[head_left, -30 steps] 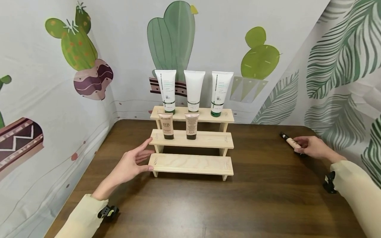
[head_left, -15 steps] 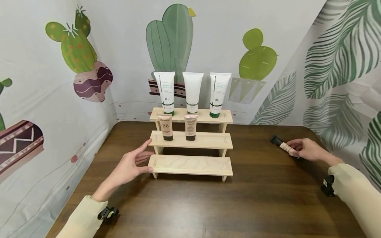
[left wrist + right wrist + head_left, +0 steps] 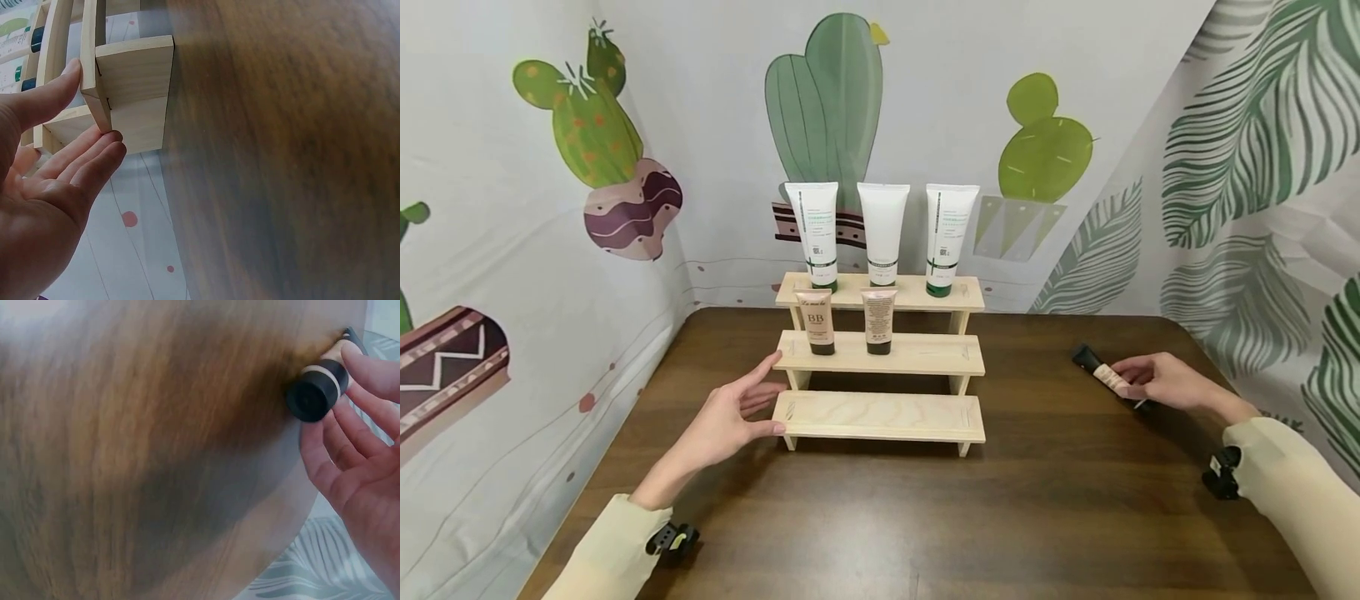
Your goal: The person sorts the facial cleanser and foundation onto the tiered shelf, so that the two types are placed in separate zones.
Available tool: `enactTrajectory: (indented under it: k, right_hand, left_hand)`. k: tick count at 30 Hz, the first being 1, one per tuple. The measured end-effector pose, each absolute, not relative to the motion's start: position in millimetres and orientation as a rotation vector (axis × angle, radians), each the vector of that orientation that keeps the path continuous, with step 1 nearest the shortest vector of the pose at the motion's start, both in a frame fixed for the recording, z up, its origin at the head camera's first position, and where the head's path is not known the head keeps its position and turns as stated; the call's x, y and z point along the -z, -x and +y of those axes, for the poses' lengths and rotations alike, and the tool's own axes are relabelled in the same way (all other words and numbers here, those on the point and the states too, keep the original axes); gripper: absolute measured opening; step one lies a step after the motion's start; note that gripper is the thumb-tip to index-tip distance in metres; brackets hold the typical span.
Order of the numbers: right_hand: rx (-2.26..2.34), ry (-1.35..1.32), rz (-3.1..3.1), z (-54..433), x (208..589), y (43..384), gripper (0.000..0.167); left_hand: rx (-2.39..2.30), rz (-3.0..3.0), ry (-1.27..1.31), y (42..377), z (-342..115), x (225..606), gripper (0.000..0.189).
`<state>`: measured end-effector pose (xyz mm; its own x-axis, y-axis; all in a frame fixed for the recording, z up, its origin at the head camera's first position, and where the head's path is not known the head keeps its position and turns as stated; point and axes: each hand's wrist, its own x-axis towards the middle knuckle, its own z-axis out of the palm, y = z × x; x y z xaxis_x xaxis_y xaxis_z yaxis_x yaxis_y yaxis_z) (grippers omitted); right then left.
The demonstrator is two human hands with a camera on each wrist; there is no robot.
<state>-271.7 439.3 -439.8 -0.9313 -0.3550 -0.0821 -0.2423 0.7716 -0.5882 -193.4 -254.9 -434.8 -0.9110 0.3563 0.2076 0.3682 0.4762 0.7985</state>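
In the head view my right hand pinches a small beige tube with a black cap between thumb and fingers, at the right side of the table. The tube lies slanted, its cap pointing back left; in the right wrist view the black cap faces the camera. My left hand touches the left end of a three-step wooden display rack, its fingers spread and fairly straight. The thumb is at the lowest step and the index fingertip at the middle one.
White tubes with green caps stand on the rack's top step. Two beige tubes, one labelled BB and one with small print, stand on the middle step. Patterned cloth hangs behind the brown wooden table.
My right hand has drawn the beige tube a little to the left, and its cap end has swung left. My left hand has stayed at the rack.
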Motion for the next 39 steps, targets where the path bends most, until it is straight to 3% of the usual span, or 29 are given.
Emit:
enactTrajectory:
  k: [39]
  right_hand:
    - [0.904,0.562,2.671,414,432,265,0.039]
  left_hand:
    - [1.469,-2.689,0.658,194,-256,435,0.109]
